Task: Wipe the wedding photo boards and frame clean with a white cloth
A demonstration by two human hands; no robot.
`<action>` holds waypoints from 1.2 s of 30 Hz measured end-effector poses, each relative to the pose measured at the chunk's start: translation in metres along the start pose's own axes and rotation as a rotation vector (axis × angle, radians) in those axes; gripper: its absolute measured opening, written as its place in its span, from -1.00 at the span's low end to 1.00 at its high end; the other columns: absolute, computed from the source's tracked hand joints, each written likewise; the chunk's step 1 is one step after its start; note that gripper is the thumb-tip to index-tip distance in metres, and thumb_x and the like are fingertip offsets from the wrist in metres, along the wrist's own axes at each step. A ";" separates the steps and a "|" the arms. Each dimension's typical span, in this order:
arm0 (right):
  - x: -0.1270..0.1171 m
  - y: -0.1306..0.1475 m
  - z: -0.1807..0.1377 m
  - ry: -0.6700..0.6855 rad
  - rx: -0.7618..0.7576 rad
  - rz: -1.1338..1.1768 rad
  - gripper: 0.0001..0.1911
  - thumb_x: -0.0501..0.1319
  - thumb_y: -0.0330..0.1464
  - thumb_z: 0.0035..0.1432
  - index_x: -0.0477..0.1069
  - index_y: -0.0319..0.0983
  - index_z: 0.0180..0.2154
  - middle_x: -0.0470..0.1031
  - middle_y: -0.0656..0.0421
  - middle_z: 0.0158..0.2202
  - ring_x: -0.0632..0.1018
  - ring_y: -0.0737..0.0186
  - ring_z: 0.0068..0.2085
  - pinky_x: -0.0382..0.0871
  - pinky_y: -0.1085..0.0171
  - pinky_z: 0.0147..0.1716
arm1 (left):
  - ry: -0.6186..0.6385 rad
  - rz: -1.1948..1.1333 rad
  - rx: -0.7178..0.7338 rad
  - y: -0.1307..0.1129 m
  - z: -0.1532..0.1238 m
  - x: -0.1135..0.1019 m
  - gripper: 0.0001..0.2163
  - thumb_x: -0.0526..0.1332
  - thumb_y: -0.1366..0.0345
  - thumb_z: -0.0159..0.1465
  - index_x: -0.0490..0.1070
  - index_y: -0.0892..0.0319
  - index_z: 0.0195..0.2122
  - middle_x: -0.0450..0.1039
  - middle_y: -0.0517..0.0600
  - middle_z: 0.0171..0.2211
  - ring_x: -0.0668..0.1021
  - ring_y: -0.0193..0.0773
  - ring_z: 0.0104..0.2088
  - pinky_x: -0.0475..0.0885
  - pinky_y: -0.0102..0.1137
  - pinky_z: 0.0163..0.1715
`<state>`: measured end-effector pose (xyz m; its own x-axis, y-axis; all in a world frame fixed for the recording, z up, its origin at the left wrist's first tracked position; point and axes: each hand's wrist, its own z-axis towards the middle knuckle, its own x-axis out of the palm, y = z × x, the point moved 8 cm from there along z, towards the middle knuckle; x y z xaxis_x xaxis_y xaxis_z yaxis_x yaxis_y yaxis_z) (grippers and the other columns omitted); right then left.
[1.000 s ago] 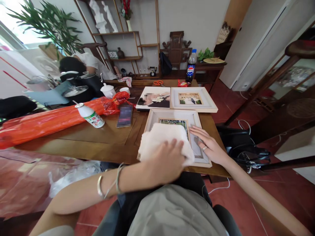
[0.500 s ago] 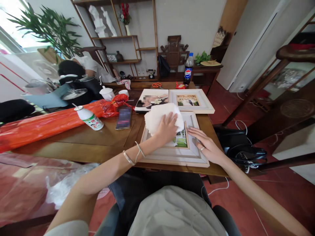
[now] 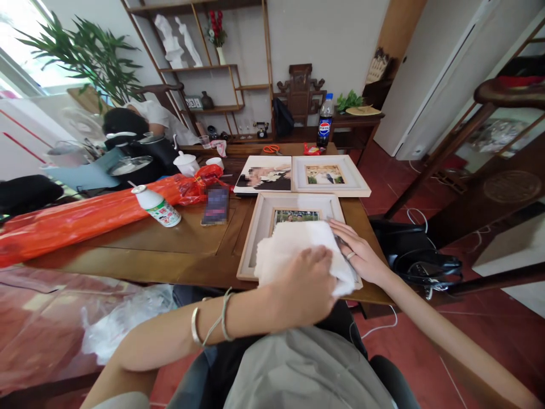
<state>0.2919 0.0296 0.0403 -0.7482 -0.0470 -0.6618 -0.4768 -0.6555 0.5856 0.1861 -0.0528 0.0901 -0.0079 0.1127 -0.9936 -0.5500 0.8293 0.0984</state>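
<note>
In the head view, my left hand (image 3: 304,287) presses a folded white cloth (image 3: 289,244) down on a picture frame, its fingers curled onto the cloth. The pale wooden picture frame (image 3: 248,250) lies flat at the table's near edge. Its inner photo (image 3: 296,216) shows only along the top, since the cloth covers the rest. On the frame's right side rests my right hand (image 3: 360,253), fingers stretched out and touching the border beside the cloth.
Behind the frame lie a photo print (image 3: 264,176) and a second framed photo (image 3: 361,182). A phone (image 3: 215,205), a white bottle (image 3: 157,207) and a red-wrapped bundle (image 3: 93,210) are on the left. A cola bottle (image 3: 325,122) and orange-handled scissors (image 3: 271,149) stand farther back. Another person (image 3: 157,116) bends at back left.
My left hand has drawn the cloth from the frame's upper part down toward me, uncovering the top of the photo. My right hand stays in place.
</note>
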 end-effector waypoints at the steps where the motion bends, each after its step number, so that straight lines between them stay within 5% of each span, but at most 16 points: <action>1: 0.000 0.000 0.000 0.005 0.003 0.007 -0.53 -0.02 -0.35 0.31 0.18 -0.08 0.23 0.21 0.11 0.27 0.16 0.04 0.30 0.07 -0.14 0.26 | -0.018 -0.010 0.022 -0.011 -0.004 -0.003 -0.66 0.01 0.14 0.34 0.54 0.20 -0.19 0.31 0.22 0.16 0.32 0.00 0.20 0.26 -0.17 0.09; 4: 0.001 0.001 0.001 0.027 0.007 0.015 -0.53 -0.04 -0.36 0.32 0.16 -0.08 0.24 0.17 0.12 0.29 0.13 0.06 0.32 0.03 -0.11 0.28 | -0.036 0.016 0.022 -0.027 -0.006 -0.003 -0.65 0.00 0.15 0.34 0.52 0.19 -0.12 0.28 0.23 0.19 0.30 0.09 0.21 0.20 -0.06 0.12; 7: 0.001 0.001 0.001 0.028 0.010 0.010 -0.53 -0.02 -0.37 0.32 0.17 -0.06 0.24 0.17 0.14 0.29 0.12 0.07 0.32 0.04 -0.13 0.28 | -0.012 0.046 -0.055 -0.017 0.002 0.011 -0.66 0.00 0.19 0.34 0.49 0.20 -0.05 0.26 0.25 0.20 0.29 0.13 0.22 0.22 0.02 0.09; 15: 0.002 0.003 -0.001 0.046 -0.039 -0.005 -0.39 0.07 -0.50 0.16 0.16 -0.09 0.25 0.18 0.08 0.29 0.12 0.01 0.32 0.06 -0.19 0.24 | -0.006 0.069 -0.356 0.079 0.038 0.030 -0.68 0.12 0.28 0.24 0.47 0.28 -0.04 0.14 0.29 0.27 0.20 0.16 0.27 0.19 0.05 0.14; 19: 0.003 0.005 -0.002 0.055 -0.075 -0.011 -0.40 0.06 -0.47 0.18 0.15 -0.11 0.25 0.22 0.06 0.26 0.13 -0.02 0.31 0.09 -0.20 0.22 | -0.100 0.062 -0.224 0.106 0.067 0.022 -0.67 0.12 0.51 0.17 0.46 0.29 -0.05 0.04 0.23 0.31 0.14 0.08 0.30 0.12 -0.03 0.20; 22: 0.002 0.004 -0.002 0.038 -0.065 -0.028 -0.42 0.05 -0.44 0.19 0.17 -0.10 0.25 0.27 0.07 0.23 0.19 -0.05 0.28 0.11 -0.22 0.20 | -0.129 0.031 0.010 0.103 0.086 0.028 -0.69 0.05 0.58 0.20 0.48 0.27 -0.11 0.11 0.14 0.30 0.17 -0.07 0.30 0.13 -0.16 0.21; 25: 0.001 0.003 -0.002 0.029 -0.061 -0.028 -0.43 0.04 -0.44 0.20 0.17 -0.08 0.24 0.27 0.09 0.22 0.21 -0.05 0.26 0.12 -0.23 0.20 | -0.098 0.007 0.068 0.103 0.092 0.039 -0.67 0.05 0.59 0.21 0.47 0.25 -0.08 0.14 0.09 0.29 0.20 -0.13 0.29 0.14 -0.18 0.21; 30: 0.003 0.006 -0.001 0.062 -0.085 0.013 -0.45 0.03 -0.42 0.25 0.12 -0.05 0.26 0.18 0.11 0.28 0.15 0.01 0.30 0.06 -0.19 0.24 | 0.005 0.077 -0.029 0.120 0.065 0.039 -0.65 0.09 0.63 0.15 0.50 0.20 -0.13 0.18 0.06 0.27 0.22 -0.14 0.28 0.16 -0.17 0.20; 36: 0.004 0.006 -0.001 0.084 -0.057 0.011 -0.43 0.01 -0.44 0.25 0.09 -0.05 0.28 0.14 0.12 0.31 0.11 0.03 0.32 0.04 -0.19 0.26 | 0.136 0.117 -0.333 0.182 0.000 0.022 -0.65 0.07 0.58 0.09 0.52 0.21 -0.18 0.35 0.07 0.16 0.48 -0.11 0.08 0.35 -0.28 0.05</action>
<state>0.2866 0.0248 0.0405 -0.7107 -0.1156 -0.6939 -0.4401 -0.6964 0.5668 0.0860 0.1009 0.0865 -0.1855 0.1034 -0.9772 -0.7797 0.5897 0.2104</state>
